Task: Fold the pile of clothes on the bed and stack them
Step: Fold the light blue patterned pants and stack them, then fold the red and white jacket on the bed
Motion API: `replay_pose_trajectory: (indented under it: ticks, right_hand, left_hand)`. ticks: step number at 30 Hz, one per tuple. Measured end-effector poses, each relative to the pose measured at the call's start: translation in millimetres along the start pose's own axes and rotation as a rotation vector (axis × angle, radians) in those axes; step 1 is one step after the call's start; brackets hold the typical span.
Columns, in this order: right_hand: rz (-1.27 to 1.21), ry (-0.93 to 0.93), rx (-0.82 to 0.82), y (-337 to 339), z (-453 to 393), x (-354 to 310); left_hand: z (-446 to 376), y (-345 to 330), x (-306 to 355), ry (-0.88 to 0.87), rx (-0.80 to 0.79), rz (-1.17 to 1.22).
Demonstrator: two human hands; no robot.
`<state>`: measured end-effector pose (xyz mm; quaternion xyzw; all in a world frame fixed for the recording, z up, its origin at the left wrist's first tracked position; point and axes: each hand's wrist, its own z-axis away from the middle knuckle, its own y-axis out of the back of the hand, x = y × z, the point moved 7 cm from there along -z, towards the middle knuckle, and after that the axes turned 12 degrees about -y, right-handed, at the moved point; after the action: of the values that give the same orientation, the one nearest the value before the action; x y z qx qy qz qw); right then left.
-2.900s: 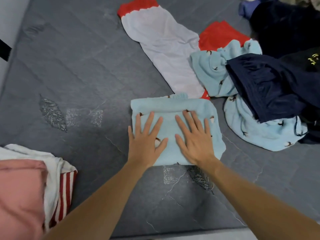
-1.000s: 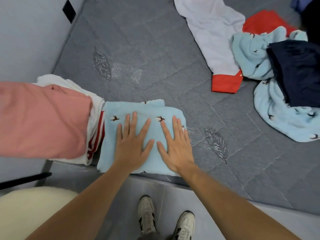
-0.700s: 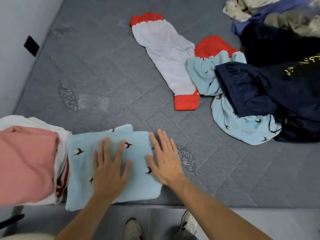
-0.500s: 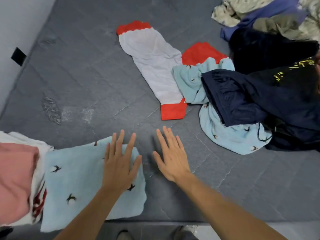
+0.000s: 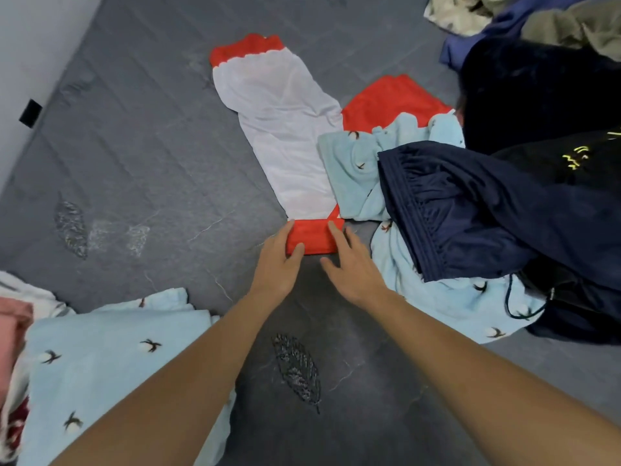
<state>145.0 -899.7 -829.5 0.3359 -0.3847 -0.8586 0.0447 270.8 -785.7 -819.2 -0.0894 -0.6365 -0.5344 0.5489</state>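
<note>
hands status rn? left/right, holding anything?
Left hand: pinching the red cuff of the white garment, thumb on top.
Right hand: open, fingertips touching the same cuff, no grip.

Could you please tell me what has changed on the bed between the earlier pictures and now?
Both hands left the folded light blue garment, now beside the folded stack, and reached forward. The left hand now grips the red cuff of the white and red garment; the right hand touches it. The unfolded pile stayed put.
</note>
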Motion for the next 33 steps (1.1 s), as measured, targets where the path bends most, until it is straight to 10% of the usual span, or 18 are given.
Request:
replay_pose_trajectory:
  ticks: [11, 22, 33]
  right_hand:
    - [-0.461, -0.133, 0.081, -1.6, -47.7, -7.9]
    - [-0.2, 0.066, -0.042, -87.2, 31.1, -91.0]
    - [0.47, 0.193, 0.28, -118.4, 20.0, -136.5]
  left_hand:
    - [-54.6, -8.2, -22.8, 0.126, 0.145, 0.135]
    - [40.9, 111.7, -90.8, 0.163, 0.101, -0.056]
    - [40.8, 159.5, -132.7, -0.049, -0.051, -0.078]
